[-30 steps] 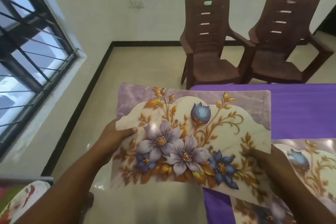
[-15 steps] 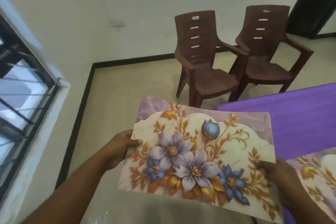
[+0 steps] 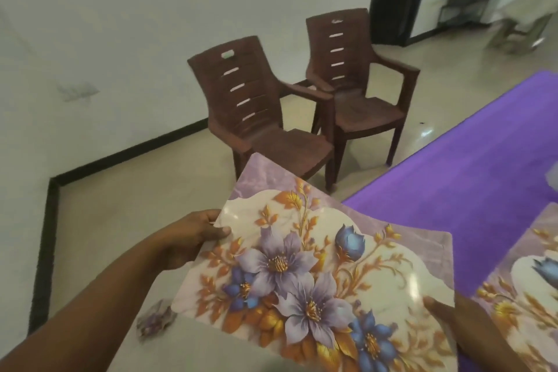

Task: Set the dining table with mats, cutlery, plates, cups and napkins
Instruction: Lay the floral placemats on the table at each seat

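Left hand (image 3: pixel 193 238) and right hand (image 3: pixel 453 315) pinch the glossy floral rectangular placemat (image 3: pixel 317 275) by its short edges, held off the purple-clothed table (image 3: pixel 471 178); I'd lower it flat, squared beside the laid matching mat (image 3: pixel 525 290).

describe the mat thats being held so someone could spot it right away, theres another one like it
Start at the purple table on the right. At its near corner, the held floral mat hangs in the air, left hand and right hand gripping its ends. The matching second mat lies flat on the table instead.
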